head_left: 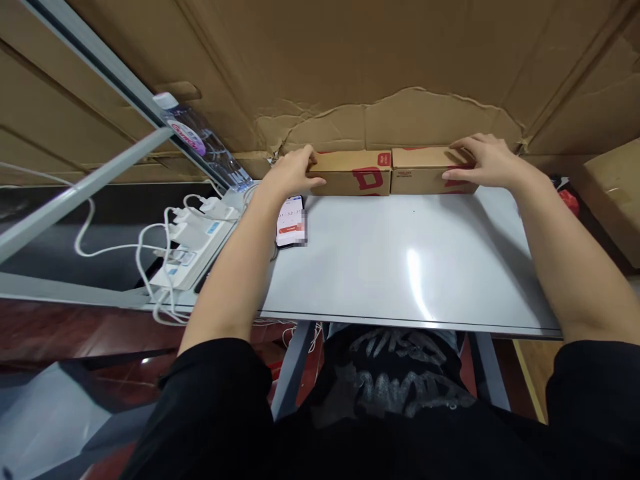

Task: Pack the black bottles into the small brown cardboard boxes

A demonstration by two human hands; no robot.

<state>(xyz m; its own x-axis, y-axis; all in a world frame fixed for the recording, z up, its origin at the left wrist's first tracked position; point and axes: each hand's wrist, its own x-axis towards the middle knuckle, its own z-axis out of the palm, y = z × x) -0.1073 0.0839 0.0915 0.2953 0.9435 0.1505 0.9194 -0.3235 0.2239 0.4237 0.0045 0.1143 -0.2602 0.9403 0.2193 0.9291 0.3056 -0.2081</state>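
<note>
Two small brown cardboard boxes with red print stand side by side at the far edge of the white table [400, 267], against a cardboard wall. My left hand [291, 172] curls round the left end of the left box [356, 172]. On the top of the right box [425, 171] rests my right hand [484, 160], fingers laid over it and gripping its right end. The two boxes touch each other in the middle.
A phone [291, 221] with a lit screen lies on the table just behind my left wrist. A white power strip [193, 243] with plugs and white cables sits to the left. A plastic water bottle [200, 141] leans there. Another cardboard box [613, 193] stands far right.
</note>
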